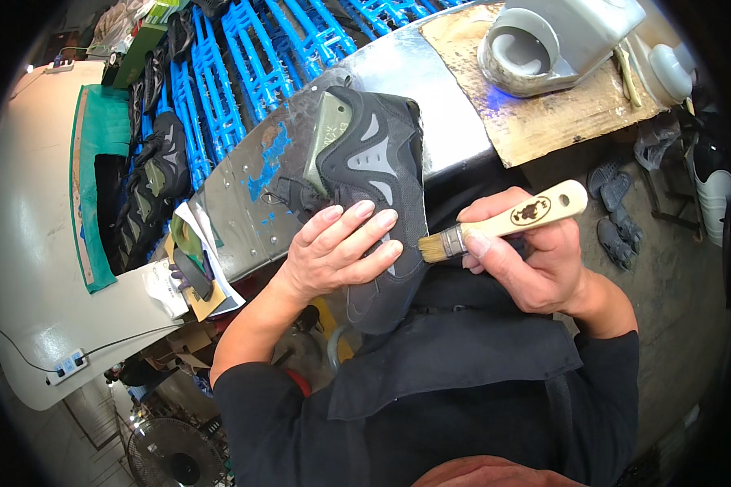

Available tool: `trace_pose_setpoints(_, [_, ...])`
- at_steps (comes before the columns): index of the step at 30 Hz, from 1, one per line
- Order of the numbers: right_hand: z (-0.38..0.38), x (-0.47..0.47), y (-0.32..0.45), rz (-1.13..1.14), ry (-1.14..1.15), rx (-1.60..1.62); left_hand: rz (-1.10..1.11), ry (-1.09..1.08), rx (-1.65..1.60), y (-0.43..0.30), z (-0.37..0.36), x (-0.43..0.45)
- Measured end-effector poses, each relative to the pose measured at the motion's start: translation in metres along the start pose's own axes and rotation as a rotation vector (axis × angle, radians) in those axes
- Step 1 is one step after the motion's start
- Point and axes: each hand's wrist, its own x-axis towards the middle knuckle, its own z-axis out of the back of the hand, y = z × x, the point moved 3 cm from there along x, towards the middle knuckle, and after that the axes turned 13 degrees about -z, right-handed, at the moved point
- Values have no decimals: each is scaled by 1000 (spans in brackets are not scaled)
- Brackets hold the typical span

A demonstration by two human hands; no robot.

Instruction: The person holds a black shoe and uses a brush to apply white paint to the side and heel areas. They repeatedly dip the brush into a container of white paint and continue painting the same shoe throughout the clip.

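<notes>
A black shoe upper (405, 207) with grey patches lies on its side over the metal bench edge, a green last showing at its opening. My left hand (341, 249) rests on it, fingers together and bent over the toe half, holding it. In my right hand (524, 249) is a flat paintbrush (524, 214) with a pale wooden handle and a metal ferrule. Its bristles touch the shoe's lower edge near the toe. The underside of the shoe is turned away and mostly hidden.
A wide-mouthed plastic container (521, 52) with whitish liquid stands on stained cardboard (524, 128). Blue racks (219, 91) line the bench's far side, several shoes (164, 158) beside them. Papers and scraps (198, 262) lie at the left, near a power strip (70, 363). A fan (176, 459) stands lower left.
</notes>
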Motion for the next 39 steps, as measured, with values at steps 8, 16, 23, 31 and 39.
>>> trace_pose_setpoints(8, [-3, -8, 15, 258, -28, -169, 135, -80, 25, -17, -7, 2])
trace_pose_setpoints(16, [-6, -21, 39, 326, -114, -251, 407, -225, 17, -44, -19, 16])
trace_pose_setpoints(23, [-10, -43, 54, 282, -137, -308, 541, -308, -20, -52, -15, 35])
trace_pose_setpoints(31, [-7, -63, 73, 277, -141, -293, 599, -302, -77, -42, 3, 58])
trace_pose_setpoints(39, [-6, -67, 96, 437, -197, -344, 598, -264, -35, -14, 20, 77])
